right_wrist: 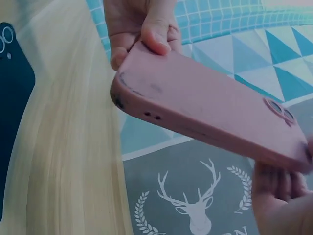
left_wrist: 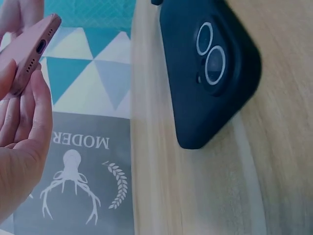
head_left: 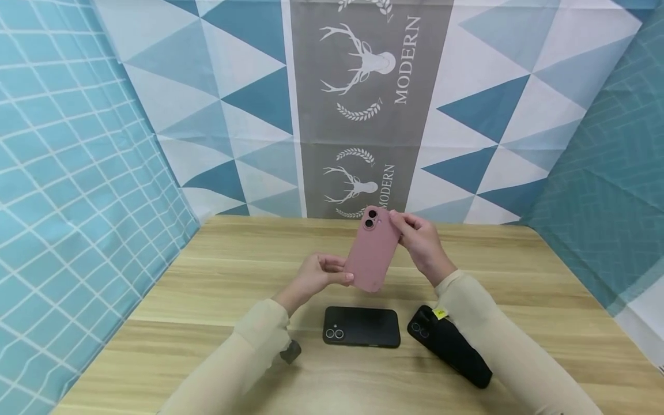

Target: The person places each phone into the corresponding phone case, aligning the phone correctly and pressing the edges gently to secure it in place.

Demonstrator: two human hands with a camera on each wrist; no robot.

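A phone in a pink case (head_left: 372, 248) is held up above the table, tilted, its camera side toward the head view. My left hand (head_left: 319, 275) pinches its lower left corner, thumb on the back. At the upper right edge my right hand (head_left: 419, 239) grips it, thumb also on the back. Dark scuffs mark one corner of the pink case (right_wrist: 195, 98) in the right wrist view. The left wrist view shows its end with the charging port (left_wrist: 41, 46). Below the hands lies a black phone (head_left: 361, 327), camera side up.
A second black phone (head_left: 450, 346) with a yellow tag (head_left: 440, 313) lies partly under the right sleeve. Beside the left sleeve sits a small dark object (head_left: 291, 351), partly hidden. The wooden table (head_left: 218, 276) ends at a patterned cloth backdrop (head_left: 249, 115).
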